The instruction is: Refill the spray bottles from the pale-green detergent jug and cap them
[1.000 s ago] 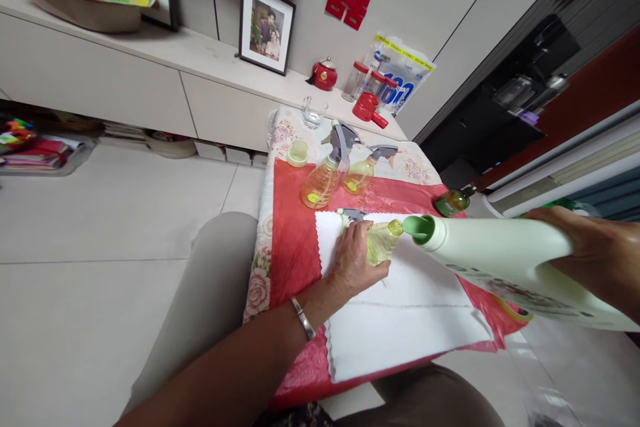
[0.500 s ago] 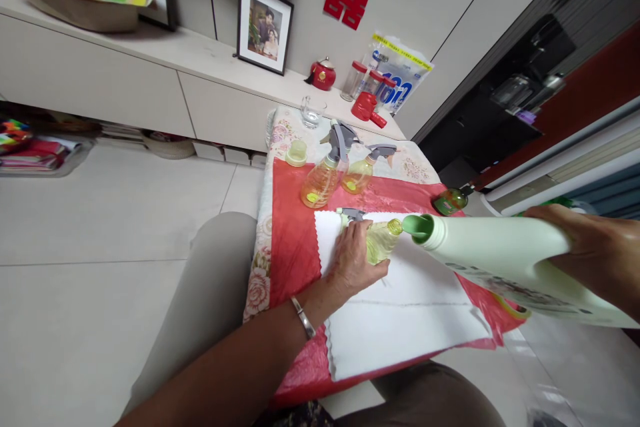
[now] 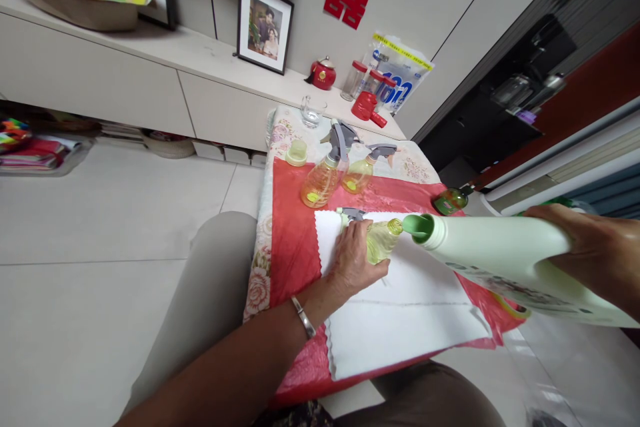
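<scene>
My left hand (image 3: 353, 260) is closed round a small yellow-green spray bottle (image 3: 383, 242) without its spray head, tilted so its mouth points up and to the right. A large pale green jug (image 3: 495, 240) lies tipped on its side in the air, with my right hand (image 3: 595, 240) gripping its handle. The jug's green spout is right at the bottle's mouth; whether liquid flows I cannot tell. A grey spray head (image 3: 351, 213) lies just behind the left hand on the white cloth (image 3: 400, 327).
Two yellowish spray bottles, an orange-tinted one (image 3: 320, 183) and a shorter one (image 3: 359, 175), stand behind the cloth. Nearby are the jug's translucent cap (image 3: 297, 153), a glass cup (image 3: 313, 111) and a dark green bottle (image 3: 451, 201). Red plastic sheeting (image 3: 293, 240) covers the table.
</scene>
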`<state>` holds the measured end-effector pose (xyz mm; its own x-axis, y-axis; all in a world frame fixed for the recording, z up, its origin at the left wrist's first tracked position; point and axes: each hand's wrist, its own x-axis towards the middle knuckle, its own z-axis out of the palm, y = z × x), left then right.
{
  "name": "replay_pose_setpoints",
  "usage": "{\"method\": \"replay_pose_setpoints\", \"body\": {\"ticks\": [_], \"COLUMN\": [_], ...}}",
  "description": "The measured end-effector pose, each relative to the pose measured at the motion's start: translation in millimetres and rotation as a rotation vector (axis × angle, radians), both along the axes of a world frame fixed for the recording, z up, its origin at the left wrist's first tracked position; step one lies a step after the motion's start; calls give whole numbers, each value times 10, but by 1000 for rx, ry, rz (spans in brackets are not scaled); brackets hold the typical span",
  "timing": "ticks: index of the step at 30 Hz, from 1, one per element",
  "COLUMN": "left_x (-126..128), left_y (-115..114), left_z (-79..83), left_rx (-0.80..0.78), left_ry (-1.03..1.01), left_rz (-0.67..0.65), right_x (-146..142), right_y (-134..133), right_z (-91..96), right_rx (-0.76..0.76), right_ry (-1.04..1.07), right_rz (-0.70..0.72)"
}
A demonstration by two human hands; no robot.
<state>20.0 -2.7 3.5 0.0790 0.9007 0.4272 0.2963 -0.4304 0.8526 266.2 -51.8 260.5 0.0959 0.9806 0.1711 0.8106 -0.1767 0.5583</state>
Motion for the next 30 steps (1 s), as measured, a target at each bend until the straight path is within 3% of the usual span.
{"method": "replay_pose_setpoints", "body": {"ticks": [30], "left_x": [-2], "left_y": [0], "left_z": [7], "left_rx": [-4], "left_ry": [-9], "left_rz": [-4], "right_x": [-40], "right_y": [28], "right_z": [-2], "right_rx": [-30], "right_ry": [55], "right_rz": [-113]}}
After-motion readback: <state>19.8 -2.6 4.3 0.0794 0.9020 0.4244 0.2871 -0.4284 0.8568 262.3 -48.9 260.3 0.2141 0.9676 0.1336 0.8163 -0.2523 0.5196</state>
